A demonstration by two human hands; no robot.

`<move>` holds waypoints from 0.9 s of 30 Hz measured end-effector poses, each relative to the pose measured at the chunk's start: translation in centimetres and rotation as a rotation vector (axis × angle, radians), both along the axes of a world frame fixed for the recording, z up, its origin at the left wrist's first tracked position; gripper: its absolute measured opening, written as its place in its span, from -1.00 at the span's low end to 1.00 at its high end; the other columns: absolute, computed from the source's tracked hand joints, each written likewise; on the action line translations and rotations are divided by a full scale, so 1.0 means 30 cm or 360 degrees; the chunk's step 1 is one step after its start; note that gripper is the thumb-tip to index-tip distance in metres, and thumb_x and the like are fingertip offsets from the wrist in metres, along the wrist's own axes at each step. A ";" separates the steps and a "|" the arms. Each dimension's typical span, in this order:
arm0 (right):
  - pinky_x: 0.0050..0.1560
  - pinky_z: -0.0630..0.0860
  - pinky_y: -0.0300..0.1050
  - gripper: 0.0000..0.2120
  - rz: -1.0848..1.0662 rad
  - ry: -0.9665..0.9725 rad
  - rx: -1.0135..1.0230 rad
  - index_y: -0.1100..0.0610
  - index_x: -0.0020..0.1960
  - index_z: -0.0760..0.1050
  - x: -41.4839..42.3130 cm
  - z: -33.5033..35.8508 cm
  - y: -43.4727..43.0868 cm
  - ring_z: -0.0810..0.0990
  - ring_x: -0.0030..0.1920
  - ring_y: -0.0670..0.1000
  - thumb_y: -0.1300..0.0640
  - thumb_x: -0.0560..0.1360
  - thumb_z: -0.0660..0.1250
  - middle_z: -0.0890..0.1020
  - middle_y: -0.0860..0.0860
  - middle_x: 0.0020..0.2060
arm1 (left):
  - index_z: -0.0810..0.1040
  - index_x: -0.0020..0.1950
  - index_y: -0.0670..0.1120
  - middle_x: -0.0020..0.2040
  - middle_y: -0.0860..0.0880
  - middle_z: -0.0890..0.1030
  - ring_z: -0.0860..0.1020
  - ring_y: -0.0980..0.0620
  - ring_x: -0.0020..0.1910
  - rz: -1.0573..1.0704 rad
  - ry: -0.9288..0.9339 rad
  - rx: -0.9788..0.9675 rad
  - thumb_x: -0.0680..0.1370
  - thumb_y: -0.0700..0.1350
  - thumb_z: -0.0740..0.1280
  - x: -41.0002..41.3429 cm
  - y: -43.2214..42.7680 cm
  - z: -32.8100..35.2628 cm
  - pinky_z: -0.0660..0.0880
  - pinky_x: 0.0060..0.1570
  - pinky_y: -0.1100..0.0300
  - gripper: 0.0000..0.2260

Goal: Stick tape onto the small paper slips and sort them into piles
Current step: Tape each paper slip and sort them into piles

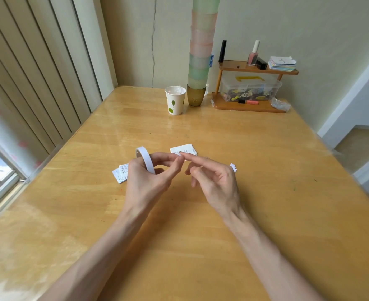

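at the left of the middle of the frame, a small pile of printed slips (120,174) lies flat on the wooden table (179,246), partly hidden behind the left hand (148,179). that hand grips the tape roll (145,160), a thin white ring standing on edge, with the fingers curled round it and the fingertips reaching right. they meet the straight index finger of the right hand (214,181); its other fingers curl loosely and nothing shows in it. whether a loose tape end is caught between the two hands is too small to tell.

just above the meeting fingertips, a second pile of slips (184,149) rests on the table. right of the right hand, a few small white scraps (233,167) peek out.

the slips look thin, light and limp, likely to slide or lift on the glossy top, so one is best pinned flat with a fingertip or pinched at a corner. the tape should cling to skin; handle it by its very end.
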State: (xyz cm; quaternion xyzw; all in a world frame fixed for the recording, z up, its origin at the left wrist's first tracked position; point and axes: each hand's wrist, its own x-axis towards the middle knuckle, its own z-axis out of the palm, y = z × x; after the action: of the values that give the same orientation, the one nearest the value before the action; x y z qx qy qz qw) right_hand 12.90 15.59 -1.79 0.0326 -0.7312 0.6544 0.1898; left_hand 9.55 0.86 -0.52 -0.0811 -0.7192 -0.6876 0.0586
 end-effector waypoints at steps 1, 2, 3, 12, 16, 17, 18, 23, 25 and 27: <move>-0.25 0.49 0.11 -0.64 -0.0011 0.0030 0.0042 -0.03 0.16 0.71 -0.002 -0.003 0.001 0.51 -0.32 0.26 0.23 0.49 0.28 0.57 0.09 -0.32 | 0.76 -0.10 -0.08 -0.27 0.00 0.71 0.43 0.09 -0.50 -0.0022 -0.0040 0.0048 0.51 -0.03 0.55 -0.001 -0.002 0.000 0.38 -0.43 0.28 -0.88; -0.23 0.48 0.17 -0.63 -0.0020 0.0049 0.0069 -0.07 0.15 0.70 -0.004 -0.006 0.002 0.50 -0.32 0.29 0.24 0.49 0.28 0.57 0.10 -0.31 | 0.76 -0.10 -0.09 -0.27 -0.01 0.70 0.40 0.06 -0.50 -0.0047 -0.0082 0.0101 0.50 -0.03 0.56 -0.002 -0.004 0.001 0.36 -0.46 0.27 -0.87; -0.23 0.48 0.21 -0.63 -0.0032 0.0057 0.0086 -0.09 0.15 0.70 -0.006 -0.010 0.003 0.50 -0.33 0.30 0.23 0.50 0.28 0.57 0.07 -0.29 | 0.76 -0.09 -0.11 -0.28 -0.02 0.69 0.38 0.05 -0.50 -0.0069 -0.0117 0.0145 0.50 -0.03 0.56 -0.003 -0.006 0.000 0.35 -0.47 0.27 -0.86; -0.23 0.52 0.16 -0.61 -0.0102 0.0085 0.0307 -0.03 0.24 0.70 -0.007 -0.031 0.011 0.50 -0.32 0.09 0.21 0.51 0.29 0.57 -0.19 -0.23 | 0.76 -0.08 -0.08 -0.31 0.03 0.66 0.37 0.07 -0.50 -0.0103 -0.0186 0.0110 0.51 -0.03 0.55 -0.008 -0.009 -0.007 0.36 -0.46 0.30 -0.88; -0.25 0.51 0.23 -0.62 -0.0086 0.0053 0.0248 -0.05 0.23 0.70 -0.015 -0.034 0.014 0.48 -0.30 0.22 0.21 0.52 0.28 0.56 -0.15 -0.25 | 0.76 -0.09 -0.07 -0.32 0.04 0.65 0.36 0.06 -0.48 -0.0084 -0.0185 0.0099 0.52 -0.06 0.54 -0.009 -0.005 -0.008 0.36 -0.46 0.29 -0.91; -0.26 0.51 0.25 -0.62 -0.0083 0.0054 0.0238 -0.06 0.23 0.71 -0.017 -0.035 0.013 0.48 -0.28 0.26 0.21 0.52 0.29 0.55 -0.14 -0.26 | 0.76 -0.09 -0.07 -0.33 0.04 0.65 0.36 0.06 -0.48 -0.0085 -0.0188 0.0100 0.53 -0.07 0.54 -0.009 -0.005 -0.008 0.36 -0.45 0.29 -0.91; -0.27 0.50 0.27 -0.61 -0.0079 0.0054 0.0227 -0.08 0.23 0.71 -0.017 -0.035 0.011 0.48 -0.27 0.29 0.22 0.52 0.29 0.55 -0.12 -0.27 | 0.76 -0.09 -0.08 -0.33 0.04 0.65 0.36 0.05 -0.47 -0.0087 -0.0195 0.0100 0.53 -0.07 0.54 -0.010 -0.005 -0.008 0.36 -0.45 0.28 -0.92; -0.26 0.47 0.26 -0.62 -0.0075 0.0035 0.0178 -0.12 0.19 0.70 -0.017 -0.026 0.012 0.44 -0.35 0.32 0.21 0.52 0.28 0.56 -0.06 -0.28 | 0.76 -0.08 -0.10 -0.33 0.05 0.64 0.36 0.07 -0.47 -0.0097 -0.0226 0.0146 0.54 -0.10 0.54 -0.014 -0.002 -0.008 0.36 -0.44 0.28 -0.92; -0.26 0.46 0.25 -0.62 -0.0071 0.0033 0.0163 -0.10 0.19 0.70 -0.015 -0.021 0.013 0.44 -0.36 0.32 0.21 0.52 0.28 0.56 0.07 -0.26 | 0.76 -0.07 -0.12 -0.33 0.04 0.64 0.37 0.09 -0.49 -0.0106 -0.0229 0.0172 0.53 -0.09 0.54 -0.013 -0.002 -0.005 0.35 -0.45 0.30 -0.89; -0.26 0.46 0.24 -0.62 -0.0066 0.0031 0.0155 -0.09 0.19 0.70 -0.014 -0.019 0.012 0.45 -0.36 0.32 0.22 0.51 0.28 0.56 0.13 -0.25 | 0.76 -0.06 -0.14 -0.34 0.04 0.64 0.38 0.12 -0.50 -0.0115 -0.0228 0.0190 0.52 -0.07 0.54 -0.010 -0.001 -0.002 0.34 -0.47 0.33 -0.86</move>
State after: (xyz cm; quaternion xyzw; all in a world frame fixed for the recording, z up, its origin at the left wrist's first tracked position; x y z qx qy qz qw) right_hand 12.48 15.94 -2.37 0.0329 -0.7608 0.6137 0.2086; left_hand 9.26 0.83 -0.58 -0.0539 -0.6758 -0.7350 -0.0131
